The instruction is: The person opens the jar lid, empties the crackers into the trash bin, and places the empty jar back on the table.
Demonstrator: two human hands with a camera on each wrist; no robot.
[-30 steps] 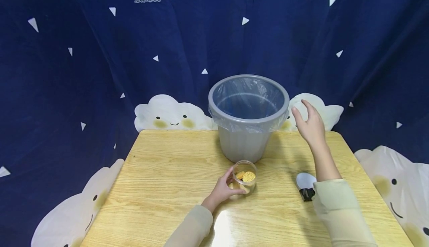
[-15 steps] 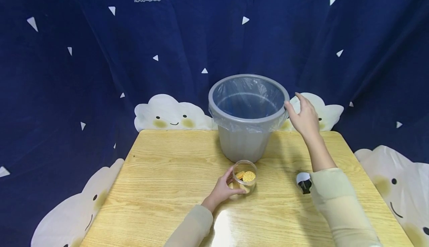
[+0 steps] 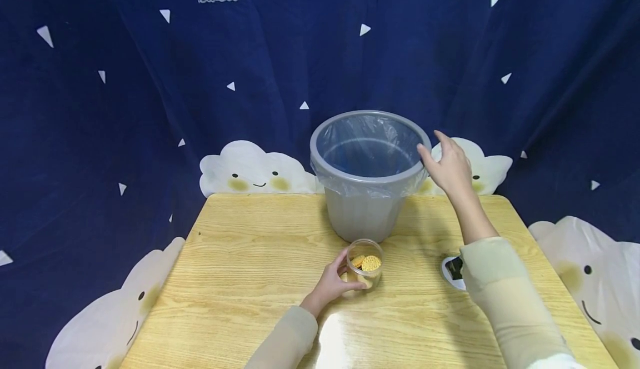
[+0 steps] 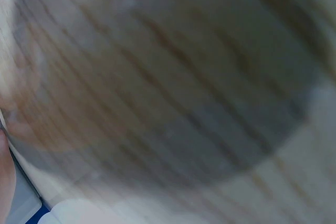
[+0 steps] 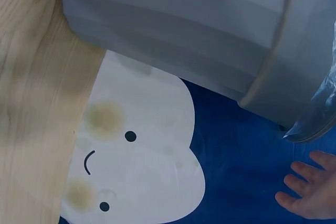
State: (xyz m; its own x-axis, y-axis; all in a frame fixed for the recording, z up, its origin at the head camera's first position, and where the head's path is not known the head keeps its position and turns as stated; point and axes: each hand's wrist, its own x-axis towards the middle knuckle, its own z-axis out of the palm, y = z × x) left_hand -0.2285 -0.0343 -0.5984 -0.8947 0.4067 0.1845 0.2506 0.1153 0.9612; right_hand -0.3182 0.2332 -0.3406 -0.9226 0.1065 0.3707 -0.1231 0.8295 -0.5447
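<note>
My left hand (image 3: 331, 284) holds a clear round jar (image 3: 377, 281) upright on the wooden table, with its thumb and fingers around the side. Ridged yellow round crackers (image 3: 371, 264) are inside the jar. A grey trash bin (image 3: 364, 213) lined with a clear plastic bag (image 3: 350, 187) stands just behind it. Beside the bin's right rim, my right hand (image 3: 451, 170) is raised, its thumb overlapping the rim in the head view. Its relaxed, spread fingers (image 5: 300, 184) show apart from the bin in the right wrist view. The left wrist view is mostly blurred wood grain and shadow.
A round, shiny disc (image 3: 454, 273) with white and black patches lies at the right, partly behind my right sleeve (image 3: 500, 285). The wooden table (image 3: 260, 241) meets a navy curtain (image 3: 270, 69) with cloud prints at its back edge.
My right hand has moved left and slightly up, closer to the bin's rim. The black patch on the disc has shifted upward. The left hand and jar stay still.
</note>
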